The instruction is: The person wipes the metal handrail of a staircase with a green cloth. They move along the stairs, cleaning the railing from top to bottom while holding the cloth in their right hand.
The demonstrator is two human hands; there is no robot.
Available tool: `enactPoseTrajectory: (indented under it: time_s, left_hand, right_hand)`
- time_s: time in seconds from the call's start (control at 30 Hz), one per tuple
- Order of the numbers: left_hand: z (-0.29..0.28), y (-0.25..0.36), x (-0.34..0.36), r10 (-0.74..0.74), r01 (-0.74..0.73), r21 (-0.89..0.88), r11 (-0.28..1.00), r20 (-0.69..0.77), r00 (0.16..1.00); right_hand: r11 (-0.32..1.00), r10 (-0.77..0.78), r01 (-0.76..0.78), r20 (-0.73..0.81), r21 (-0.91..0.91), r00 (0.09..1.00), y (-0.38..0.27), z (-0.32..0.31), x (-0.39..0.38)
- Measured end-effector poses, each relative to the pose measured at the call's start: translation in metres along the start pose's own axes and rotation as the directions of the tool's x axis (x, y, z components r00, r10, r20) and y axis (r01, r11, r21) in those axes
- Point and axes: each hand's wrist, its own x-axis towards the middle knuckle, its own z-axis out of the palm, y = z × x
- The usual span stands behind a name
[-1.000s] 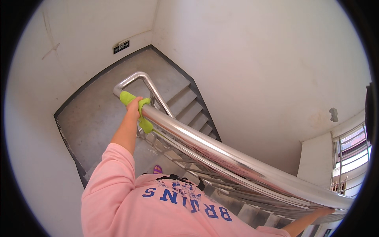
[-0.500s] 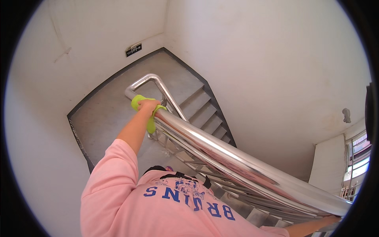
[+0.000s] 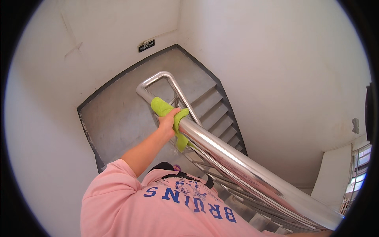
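Note:
My left hand point(image 3: 169, 121) is closed round a lime-green cloth point(image 3: 161, 106). The cloth wraps over a thick, shiny metal handrail point(image 3: 237, 156), and one end of it hangs below on my side. The left arm stretches forward, close to where the rail bends back on itself. Only a strip of my right forearm point(image 3: 310, 234) shows at the lower right edge, beside the near end of the rail. The fingers of that hand are hidden.
Under the rail run thinner metal bars point(image 3: 215, 166). Grey steps point(image 3: 215, 104) descend beyond it from a grey landing point(image 3: 114, 106). White walls point(image 3: 276, 79) with dark skirting enclose the stairwell. A barred window point(image 3: 357, 173) is at the right, and a dark sign point(image 3: 146, 46) hangs low on the far wall.
My left hand and the cloth have slid along the rail toward me, away from the bend. My right hand has dropped almost out of the picture. The whole view has shifted slightly.

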Motion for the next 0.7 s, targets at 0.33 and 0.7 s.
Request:
enactPoseTrajectory:
  time_s: [0.33, 0.7]
  left_hand:
    - [-0.019, 0.005, 0.041, -0.006, 0.034, -0.249, 0.968, 0.112, 0.994]
    - [-0.046, 0.026, 0.102, 0.007, 0.017, -0.229, 0.973, 0.105, 0.994]
  right_hand:
    - [1.000, -0.023, 0.024, 0.025, -0.018, 0.999, -0.011, 0.008, -0.014]
    - [0.998, -0.042, 0.043, 0.027, -0.047, 0.999, -0.013, -0.001, -0.023]
